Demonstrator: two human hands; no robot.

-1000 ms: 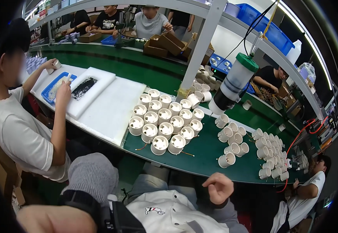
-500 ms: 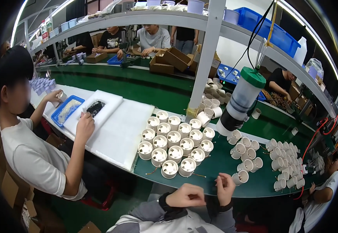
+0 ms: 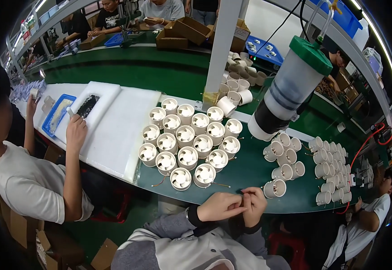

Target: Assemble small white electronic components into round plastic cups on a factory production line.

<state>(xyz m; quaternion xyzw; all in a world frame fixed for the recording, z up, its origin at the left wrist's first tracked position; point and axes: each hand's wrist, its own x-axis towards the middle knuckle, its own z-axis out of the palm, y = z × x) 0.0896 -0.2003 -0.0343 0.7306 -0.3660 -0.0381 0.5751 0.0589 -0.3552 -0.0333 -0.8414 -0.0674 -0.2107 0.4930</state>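
At the near edge of a green table (image 3: 245,173), the wearer's 2 bare hands come together over the lap. The left hand (image 3: 219,208) has its fingers curled inward, with the thumb pointing toward the right hand (image 3: 253,207). The right hand's fingers are bent too, and the fingertips of the 2 hands meet. Whether anything small is pinched between them, I cannot tell.

Just beyond the left hand, a cluster of white cups with fan blades (image 3: 204,175) stands close together, openings up. Some thin wires stick out at the edges. Just beyond the right hand is a plain white cup (image 3: 270,189) with something dark inside, the nearest of a loose group. More plain cups (image 3: 323,170) stand in a tighter group farther right.

Above the loose group hangs a cloudy cylinder (image 3: 287,92) with a green lid and a black band.

To the left, across a white board (image 3: 115,144), a co-worker's hand (image 3: 76,130) grips a pale stick beside a foam block (image 3: 102,93) with a black patch. A blue tray (image 3: 52,126) lies near it.

Farther back, past a green belt (image 3: 128,60), are cardboard boxes (image 3: 172,42) and people seated at work.
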